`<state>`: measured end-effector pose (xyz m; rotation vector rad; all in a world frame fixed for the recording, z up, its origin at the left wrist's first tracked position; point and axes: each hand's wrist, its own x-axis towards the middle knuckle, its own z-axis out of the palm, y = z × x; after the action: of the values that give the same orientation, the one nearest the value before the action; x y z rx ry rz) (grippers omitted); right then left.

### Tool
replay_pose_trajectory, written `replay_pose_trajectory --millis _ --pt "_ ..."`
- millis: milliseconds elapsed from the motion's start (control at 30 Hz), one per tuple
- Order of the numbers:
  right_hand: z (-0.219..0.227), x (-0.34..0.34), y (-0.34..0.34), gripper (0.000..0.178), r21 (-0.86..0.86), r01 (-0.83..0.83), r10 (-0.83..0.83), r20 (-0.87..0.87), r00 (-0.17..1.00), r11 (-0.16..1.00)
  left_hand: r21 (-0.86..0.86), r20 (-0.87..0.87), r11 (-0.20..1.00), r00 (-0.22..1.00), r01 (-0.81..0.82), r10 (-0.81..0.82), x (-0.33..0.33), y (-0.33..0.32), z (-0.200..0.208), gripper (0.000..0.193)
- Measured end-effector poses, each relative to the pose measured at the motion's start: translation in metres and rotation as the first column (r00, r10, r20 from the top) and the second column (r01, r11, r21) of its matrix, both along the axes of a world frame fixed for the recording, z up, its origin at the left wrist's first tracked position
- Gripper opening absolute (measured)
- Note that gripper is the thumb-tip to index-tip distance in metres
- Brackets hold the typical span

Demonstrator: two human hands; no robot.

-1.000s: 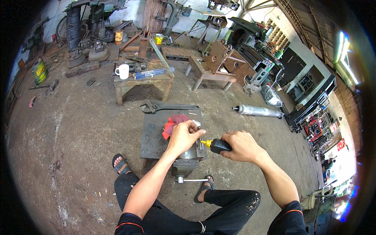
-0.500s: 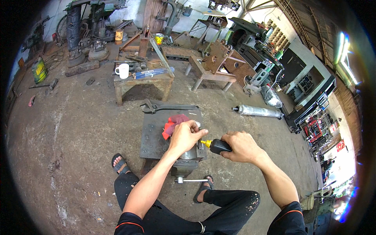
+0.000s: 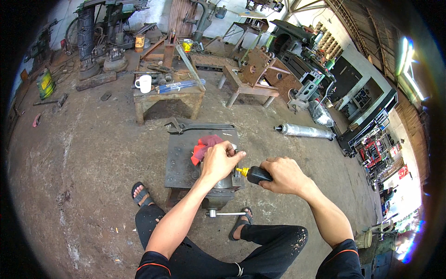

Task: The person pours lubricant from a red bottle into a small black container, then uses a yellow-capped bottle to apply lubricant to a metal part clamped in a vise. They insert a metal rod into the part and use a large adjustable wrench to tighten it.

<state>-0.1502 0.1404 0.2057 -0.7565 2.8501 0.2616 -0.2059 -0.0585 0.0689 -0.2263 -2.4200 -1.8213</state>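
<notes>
Your btl [image 3: 260, 175]: smooth blk plastic; nozzle [image 3: 242, 171]: yel plastic. Your rag [image 3: 202, 148]: matt cloth. Wrench [image 3: 204, 126]: dull dk metal. Tabletop [image 3: 179, 160]: matt metal. Cyl [image 3: 306, 131]: shiny metal.

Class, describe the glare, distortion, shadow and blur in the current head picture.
Head view: fluorescent lights flare at upper right; head view: edges bow toward the black rim; head view: shadow pools under the low bench; head view: left hand and right hand show no obvious blur.
</notes>
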Motion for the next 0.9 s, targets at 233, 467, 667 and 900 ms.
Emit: replay_pose_trajectory --millis 233,467,667,900 --pt "-0.006 0.003 0.007 0.031 -0.043 -0.025 0.024 -0.018 1.0 0.999 0.029 -0.019 1.0 1.0 -0.001 0.001 -0.002 0.0 -0.001 0.043" --pt "-0.007 0.004 0.01 0.036 -0.009 0.025 -0.025 0.019 1.0 1.0 0.064 -0.001 0.997 0.999 0.049 -0.05 -0.001 -0.004 0.0 0.039" --pt "-0.015 0.014 0.021 0.037 -0.142 0.087 -0.083 0.038 0.996 0.986 0.107 -0.012 0.981 0.987 0.161 -0.161 0.008 -0.009 0.009 0.033" --pt "-0.046 0.034 0.059 0.045 -0.478 0.327 -0.219 0.268 0.938 0.815 0.001 -0.165 0.942 0.929 0.335 -0.33 0.027 -0.011 0.013 0.029"
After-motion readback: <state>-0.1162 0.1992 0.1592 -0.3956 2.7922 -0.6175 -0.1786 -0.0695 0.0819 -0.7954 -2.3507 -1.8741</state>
